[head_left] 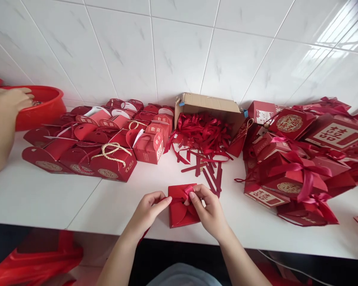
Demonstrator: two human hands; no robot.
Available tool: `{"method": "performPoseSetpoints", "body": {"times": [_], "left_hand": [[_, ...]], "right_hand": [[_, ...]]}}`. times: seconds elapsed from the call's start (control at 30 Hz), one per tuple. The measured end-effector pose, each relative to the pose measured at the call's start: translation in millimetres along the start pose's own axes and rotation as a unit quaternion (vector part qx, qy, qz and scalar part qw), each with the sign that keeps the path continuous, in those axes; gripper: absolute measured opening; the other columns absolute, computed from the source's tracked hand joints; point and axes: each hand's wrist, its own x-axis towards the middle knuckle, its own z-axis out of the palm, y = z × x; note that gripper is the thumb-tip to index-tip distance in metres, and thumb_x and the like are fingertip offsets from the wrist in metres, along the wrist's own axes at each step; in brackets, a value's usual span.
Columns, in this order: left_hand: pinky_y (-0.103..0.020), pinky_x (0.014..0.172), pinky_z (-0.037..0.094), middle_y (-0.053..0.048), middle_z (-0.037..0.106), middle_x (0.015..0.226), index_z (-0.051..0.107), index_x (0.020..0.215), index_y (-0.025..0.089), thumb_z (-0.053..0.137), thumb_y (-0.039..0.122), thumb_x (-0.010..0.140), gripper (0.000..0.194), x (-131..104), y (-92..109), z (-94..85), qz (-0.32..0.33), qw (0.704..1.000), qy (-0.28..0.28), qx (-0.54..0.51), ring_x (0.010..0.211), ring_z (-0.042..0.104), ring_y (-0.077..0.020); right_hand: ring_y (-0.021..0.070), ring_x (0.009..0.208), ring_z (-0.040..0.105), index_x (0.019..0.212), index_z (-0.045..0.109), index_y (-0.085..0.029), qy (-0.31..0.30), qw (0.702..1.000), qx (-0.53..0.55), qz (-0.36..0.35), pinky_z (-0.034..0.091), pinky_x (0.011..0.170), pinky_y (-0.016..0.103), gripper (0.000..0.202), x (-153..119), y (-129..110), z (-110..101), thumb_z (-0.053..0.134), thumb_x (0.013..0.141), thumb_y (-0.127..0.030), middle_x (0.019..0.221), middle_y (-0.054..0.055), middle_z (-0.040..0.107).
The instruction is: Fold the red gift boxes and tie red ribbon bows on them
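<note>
Right at the table's front edge sits a red gift box (179, 216), its top flaps folded over. A red ribbon (188, 192) is gathered in a loop over the middle of its top. My right hand (207, 206) pinches that loop between thumb and fingers. On the box's left side, my left hand (150, 210) is closed with thumb against forefinger on a dark red strand of the ribbon, whose tail hangs below the wrist.
Behind the box, a cardboard carton (208, 101) spills red ribbons and flat strips (211, 176). Several small boxes (109, 163) stand left; ribboned boxes (289, 174) are piled right. At far left, a co-worker's hand (10, 99) reaches over a red basin (43, 115).
</note>
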Motion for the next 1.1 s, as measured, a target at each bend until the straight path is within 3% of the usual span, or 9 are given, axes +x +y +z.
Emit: {"method": "performPoseSetpoints", "body": {"times": [0.17, 0.3, 0.4, 0.47, 0.53, 0.63, 0.8, 0.97, 1.1], "left_hand": [[-0.026, 0.053, 0.04, 0.002, 0.049, 0.05, 0.052, 0.054, 0.02, 0.059, 0.043, 0.083, 0.037, -9, 20, -12.4, 0.037, 0.997, -0.052, -0.035, 0.051, 0.045, -0.0131], [-0.031, 0.062, 0.051, -0.002, 0.06, 0.055, 0.061, 0.057, 0.021, 0.059, 0.041, 0.085, 0.035, -6, 53, -6.3, 0.083, 0.991, -0.101, -0.029, 0.059, 0.059, -0.0182], [-0.036, 0.08, 0.055, -0.006, 0.073, 0.077, 0.073, 0.079, 0.022, 0.059, 0.044, 0.086, 0.027, 9, 73, 4.1, 0.138, 0.981, -0.139, -0.001, 0.082, 0.07, -0.0241], [-0.039, 0.09, 0.054, -0.008, 0.076, 0.098, 0.074, 0.1, 0.022, 0.058, 0.051, 0.086, 0.036, 20, 78, 8.5, 0.164, 0.973, -0.163, 0.021, 0.1, 0.069, -0.0275], [-0.04, 0.096, 0.051, -0.01, 0.074, 0.106, 0.072, 0.106, 0.022, 0.046, 0.059, 0.09, 0.049, 29, 75, 9.1, 0.185, 0.972, -0.142, 0.036, 0.109, 0.066, -0.0279], [-0.039, 0.097, 0.05, -0.009, 0.074, 0.103, 0.071, 0.1, 0.021, 0.033, 0.058, 0.095, 0.053, 31, 62, 4.8, 0.203, 0.975, -0.066, 0.06, 0.106, 0.067, -0.0257], [-0.034, 0.083, 0.055, -0.006, 0.075, 0.089, 0.073, 0.085, 0.021, 0.068, 0.036, 0.081, 0.017, 17, 32, 2.6, 0.223, 0.961, 0.015, 0.163, 0.087, 0.07, -0.0234], [-0.037, 0.09, 0.051, -0.005, 0.076, 0.089, 0.072, 0.08, 0.023, 0.064, 0.027, 0.085, 0.01, 7, 17, 9.8, 0.265, 0.944, 0.09, 0.175, 0.097, 0.069, -0.0237], [-0.038, 0.091, 0.052, -0.006, 0.075, 0.1, 0.069, 0.085, 0.023, 0.063, 0.026, 0.085, 0.007, 3, 14, 14.6, 0.257, 0.942, 0.085, 0.196, 0.102, 0.067, -0.0241]], "right_hand": [[0.0172, 0.062, 0.06, 0.082, 0.059, -0.02, 0.062, 0.992, -0.114, -0.007, 0.045, 0.063, 0.03, 0.016, 2, 2, 7, 0.053, 0.093, -0.031, 0.067, 0.003, 0.065], [0.0166, 0.062, 0.053, 0.086, 0.065, -0.02, 0.051, 0.977, -0.197, -0.068, 0.041, 0.065, 0.032, 0.012, 1, -2, 6, 0.054, 0.09, -0.024, 0.068, 0.002, 0.063], [0.0164, 0.062, 0.049, 0.081, 0.064, -0.02, 0.009, 0.978, -0.187, -0.096, 0.039, 0.064, 0.032, 0.014, -1, -7, 3, 0.054, 0.089, -0.025, 0.064, 0.001, 0.059], [0.0164, 0.062, 0.048, 0.076, 0.062, -0.02, -0.001, 0.983, -0.16, -0.093, 0.039, 0.063, 0.031, 0.018, -1, -8, 2, 0.057, 0.089, -0.03, 0.064, 0.001, 0.057], [0.0163, 0.062, 0.048, 0.071, 0.061, -0.02, 0.013, 0.988, -0.137, -0.072, 0.039, 0.062, 0.031, 0.025, 0, -6, 2, 0.057, 0.091, -0.035, 0.063, 0.002, 0.057], [0.0159, 0.061, 0.045, 0.065, 0.058, -0.02, 0.032, 0.991, -0.124, -0.041, 0.038, 0.063, 0.031, 0.035, 2, -3, 2, 0.052, 0.095, -0.037, 0.06, 0.002, 0.055], [0.0157, 0.063, 0.045, 0.065, 0.056, -0.019, 0.002, 0.993, -0.094, -0.067, 0.037, 0.062, 0.031, 0.036, 5, -4, 1, 0.049, 0.096, -0.037, 0.064, 0.002, 0.053], [0.014, 0.061, 0.05, 0.078, 0.055, -0.02, 0.054, 0.997, -0.042, -0.022, 0.04, 0.059, 0.028, 0.023, 2, 3, 4, 0.057, 0.093, -0.037, 0.068, 0.001, 0.059], [0.0122, 0.056, 0.052, 0.092, 0.04, -0.024, 0.08, 0.997, 0.019, 0.006, 0.04, 0.053, 0.024, 0.023, 1, 8, 8, 0.061, 0.091, -0.034, 0.064, -0.004, 0.06]]}}
